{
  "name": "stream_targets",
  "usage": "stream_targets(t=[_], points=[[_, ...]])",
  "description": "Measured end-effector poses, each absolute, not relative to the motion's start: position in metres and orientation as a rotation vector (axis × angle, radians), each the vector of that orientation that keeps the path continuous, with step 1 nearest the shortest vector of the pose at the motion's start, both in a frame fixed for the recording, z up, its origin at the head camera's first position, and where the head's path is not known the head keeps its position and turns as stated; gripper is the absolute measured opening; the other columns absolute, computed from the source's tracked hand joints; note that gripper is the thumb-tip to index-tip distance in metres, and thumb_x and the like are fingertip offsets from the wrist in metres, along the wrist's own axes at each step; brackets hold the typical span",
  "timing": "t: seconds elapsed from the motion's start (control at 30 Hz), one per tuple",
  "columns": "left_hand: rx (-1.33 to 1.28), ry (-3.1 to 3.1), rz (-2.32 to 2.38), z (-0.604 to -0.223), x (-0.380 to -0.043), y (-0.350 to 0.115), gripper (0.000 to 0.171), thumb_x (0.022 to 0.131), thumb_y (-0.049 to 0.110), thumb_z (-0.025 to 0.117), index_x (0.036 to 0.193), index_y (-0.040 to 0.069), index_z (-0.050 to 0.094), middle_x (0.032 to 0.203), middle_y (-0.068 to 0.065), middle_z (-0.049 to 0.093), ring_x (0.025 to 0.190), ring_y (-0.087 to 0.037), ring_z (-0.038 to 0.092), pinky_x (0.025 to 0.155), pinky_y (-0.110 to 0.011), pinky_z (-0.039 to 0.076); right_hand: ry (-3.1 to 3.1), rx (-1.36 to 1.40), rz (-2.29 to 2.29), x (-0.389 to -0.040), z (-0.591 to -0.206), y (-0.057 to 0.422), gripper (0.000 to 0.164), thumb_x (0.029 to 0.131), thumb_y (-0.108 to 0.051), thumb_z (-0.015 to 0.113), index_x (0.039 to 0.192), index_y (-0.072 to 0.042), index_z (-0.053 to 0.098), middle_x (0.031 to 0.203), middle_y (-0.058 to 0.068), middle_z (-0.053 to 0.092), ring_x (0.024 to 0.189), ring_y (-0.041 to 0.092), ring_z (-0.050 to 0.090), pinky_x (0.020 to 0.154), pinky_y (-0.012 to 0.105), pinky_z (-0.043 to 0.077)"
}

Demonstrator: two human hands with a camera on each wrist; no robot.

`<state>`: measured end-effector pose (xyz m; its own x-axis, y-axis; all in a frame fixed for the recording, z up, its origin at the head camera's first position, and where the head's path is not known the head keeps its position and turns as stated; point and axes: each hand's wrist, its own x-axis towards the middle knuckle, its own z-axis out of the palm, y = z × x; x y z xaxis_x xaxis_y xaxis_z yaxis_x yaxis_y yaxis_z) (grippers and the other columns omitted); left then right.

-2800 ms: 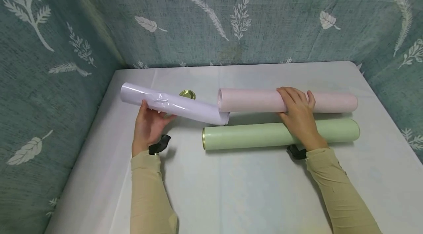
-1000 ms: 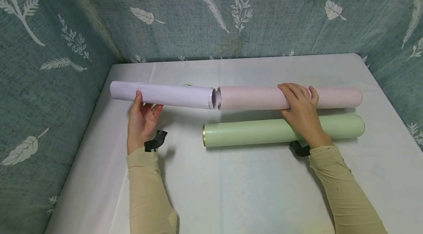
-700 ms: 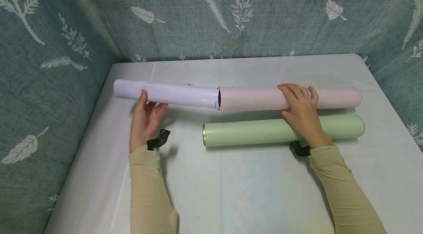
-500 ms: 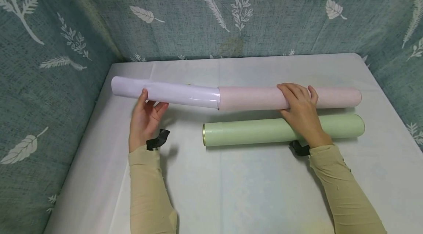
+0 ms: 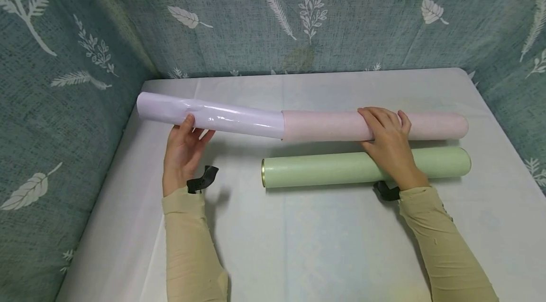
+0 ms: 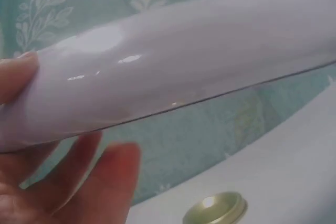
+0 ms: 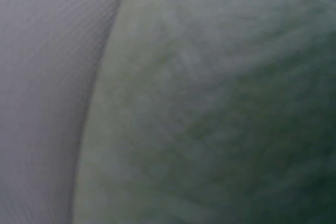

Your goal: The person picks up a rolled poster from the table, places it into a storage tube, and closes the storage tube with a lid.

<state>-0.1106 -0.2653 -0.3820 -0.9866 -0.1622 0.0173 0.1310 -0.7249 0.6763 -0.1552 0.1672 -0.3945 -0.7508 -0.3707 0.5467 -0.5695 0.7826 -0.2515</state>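
Note:
My left hand (image 5: 183, 150) holds a glossy lilac paper roll (image 5: 239, 119), thumb on its near side and fingers underneath. The roll's left end tilts up, and its right end meets the open left mouth of a pink tube (image 5: 322, 125), its tip hidden there. Around the middle of that tube my right hand (image 5: 386, 141) grips from above. In the left wrist view the shiny roll (image 6: 178, 51) crosses the picture, with the thumb on it at the left edge. The right wrist view is blurred and filled by the pink tube (image 7: 47, 77) beside green.
A green tube (image 5: 315, 171) with a gold rim lies in front of the pink one, under my right wrist. A gold round lid (image 6: 215, 211) sits on the white table (image 5: 324, 240), hidden behind the roll in the head view. Patterned green cloth (image 5: 362, 17) walls the back and sides.
My left hand has raised the lilac roll, lined it up with the pink tube and brought its right end into the tube's mouth; its left end has risen. The right hand keeps its grip.

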Motion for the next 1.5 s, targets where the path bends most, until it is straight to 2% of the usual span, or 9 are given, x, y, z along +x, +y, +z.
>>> stream_targets(t=[0.23, 0.4, 0.53, 0.63, 0.8, 0.93, 1.1, 1.33, 1.5], points=[[0.033, -1.062, -2.703, -0.3817, -0.1121, -0.2626, 0.045, 0.082, -0.001, 0.061, 0.122, 0.008, 0.041, 0.115, -0.009, 0.047, 0.103, -0.024, 0.05, 0.092, -0.041, 0.038, -2.509, 0.711, 0.568, -0.1553, -0.3952, 0.1675, 0.068, 0.063, -0.008, 0.08, 0.124, -0.013, 0.051, 0.121, 0.008, 0.05, 0.113, 0.031, 0.04, 0.099, 0.054, 0.012], [-0.153, -0.98, -2.694, -0.382, -0.1146, -0.2628, 0.057, 0.081, 0.024, 0.067, 0.126, 0.011, 0.035, 0.117, -0.01, 0.043, 0.11, -0.026, 0.043, 0.096, -0.045, 0.033, -2.497, 0.717, 0.57, -0.1557, -0.3942, 0.1682, 0.07, 0.062, -0.007, 0.081, 0.124, -0.013, 0.05, 0.121, 0.008, 0.05, 0.112, 0.032, 0.04, 0.098, 0.054, 0.012], [-0.189, -0.991, -2.669, -0.3815, -0.1154, -0.2645, 0.066, 0.08, 0.038, 0.064, 0.13, 0.015, 0.027, 0.12, -0.011, 0.04, 0.117, -0.029, 0.037, 0.098, -0.047, 0.029, -2.492, 0.711, 0.578, -0.1556, -0.3947, 0.169, 0.069, 0.062, -0.007, 0.081, 0.124, -0.013, 0.051, 0.121, 0.008, 0.05, 0.112, 0.032, 0.041, 0.098, 0.055, 0.012], [-0.165, -0.987, -2.66, -0.3804, -0.1146, -0.2656, 0.061, 0.083, 0.033, 0.063, 0.13, 0.012, 0.031, 0.121, -0.011, 0.041, 0.117, -0.027, 0.038, 0.099, -0.046, 0.028, -2.489, 0.705, 0.584, -0.1553, -0.3949, 0.1693, 0.069, 0.062, -0.006, 0.08, 0.124, -0.013, 0.051, 0.121, 0.008, 0.05, 0.113, 0.032, 0.04, 0.098, 0.054, 0.012], [-0.099, -0.976, -2.626, -0.3794, -0.1133, -0.2659, 0.048, 0.083, 0.01, 0.063, 0.125, 0.007, 0.041, 0.118, -0.011, 0.045, 0.11, -0.026, 0.044, 0.096, -0.043, 0.032, -2.486, 0.696, 0.587, -0.1551, -0.3949, 0.1693, 0.07, 0.061, -0.005, 0.081, 0.124, -0.013, 0.051, 0.121, 0.008, 0.05, 0.113, 0.031, 0.04, 0.099, 0.054, 0.012], [-0.003, -1.02, -2.574, -0.379, -0.1118, -0.2662, 0.048, 0.081, 0.001, 0.064, 0.122, 0.007, 0.042, 0.115, -0.012, 0.047, 0.103, -0.025, 0.049, 0.093, -0.041, 0.037, -2.484, 0.695, 0.588, -0.1556, -0.3944, 0.1683, 0.07, 0.061, -0.006, 0.081, 0.123, -0.013, 0.052, 0.121, 0.008, 0.051, 0.113, 0.031, 0.04, 0.099, 0.054, 0.012], [0.106, -1.133, -2.51, -0.3808, -0.1136, -0.2671, 0.051, 0.078, -0.005, 0.064, 0.121, 0.01, 0.041, 0.112, -0.011, 0.047, 0.098, -0.024, 0.051, 0.091, -0.04, 0.038, -2.486, 0.698, 0.588, -0.1559, -0.3944, 0.1682, 0.068, 0.062, -0.007, 0.081, 0.123, -0.013, 0.052, 0.121, 0.008, 0.05, 0.113, 0.031, 0.04, 0.098, 0.054, 0.012], [0.206, -1.352, -2.379, -0.38, -0.1149, -0.2674, 0.075, 0.074, -0.005, 0.069, 0.132, 0.029, 0.035, 0.121, -0.01, 0.038, 0.108, -0.027, 0.046, 0.09, -0.042, 0.041, -2.496, 0.692, 0.572, -0.1563, -0.3944, 0.1689, 0.068, 0.062, -0.009, 0.08, 0.124, -0.013, 0.051, 0.121, 0.008, 0.05, 0.113, 0.031, 0.04, 0.098, 0.054, 0.012], [0.188, -1.351, -2.406, -0.3765, -0.1132, -0.2678, 0.067, 0.076, -0.002, 0.067, 0.132, 0.024, 0.041, 0.121, -0.01, 0.039, 0.108, -0.026, 0.046, 0.091, -0.042, 0.038, -2.497, 0.693, 0.562, -0.1573, -0.3944, 0.1682, 0.067, 0.063, -0.01, 0.08, 0.124, -0.013, 0.051, 0.121, 0.007, 0.05, 0.114, 0.031, 0.04, 0.098, 0.054, 0.012]])
